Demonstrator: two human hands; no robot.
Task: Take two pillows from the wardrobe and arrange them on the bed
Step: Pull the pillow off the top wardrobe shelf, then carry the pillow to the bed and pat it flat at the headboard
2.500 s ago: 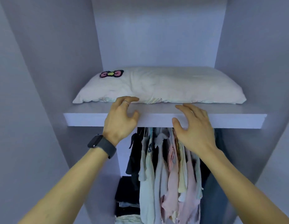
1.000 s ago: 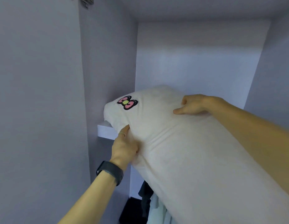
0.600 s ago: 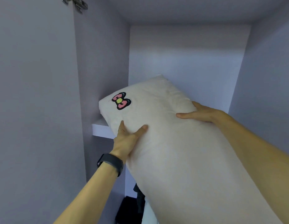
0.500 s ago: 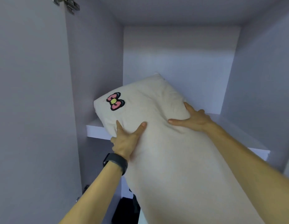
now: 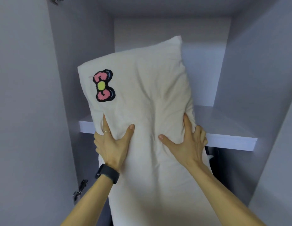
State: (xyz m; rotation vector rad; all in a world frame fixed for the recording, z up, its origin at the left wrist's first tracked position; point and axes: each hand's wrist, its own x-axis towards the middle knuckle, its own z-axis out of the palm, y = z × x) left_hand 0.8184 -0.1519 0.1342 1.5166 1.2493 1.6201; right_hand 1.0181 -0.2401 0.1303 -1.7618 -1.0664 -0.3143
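A long cream pillow (image 5: 142,88) with a pink bow patch near its top left stands almost upright in front of the wardrobe shelf (image 5: 230,137), off the shelf. My left hand (image 5: 111,144) grips its left edge, thumb on the front and fingers behind. On the right edge my right hand (image 5: 185,141) grips the same way, thumb in front, fingers curled round the side. The pillow's lower end runs out of view between my forearms. No second pillow and no bed are in view.
Grey wardrobe walls close in on the left and right. A door hinge (image 5: 79,190) sits low on the left panel. Dark clothing (image 5: 212,160) shows under the shelf behind my right wrist.
The pillow was lying flat on the shelf; both hands took hold of it, pulled it off and turned it from a slant to nearly upright. My right hand moved from its top face to its right edge.
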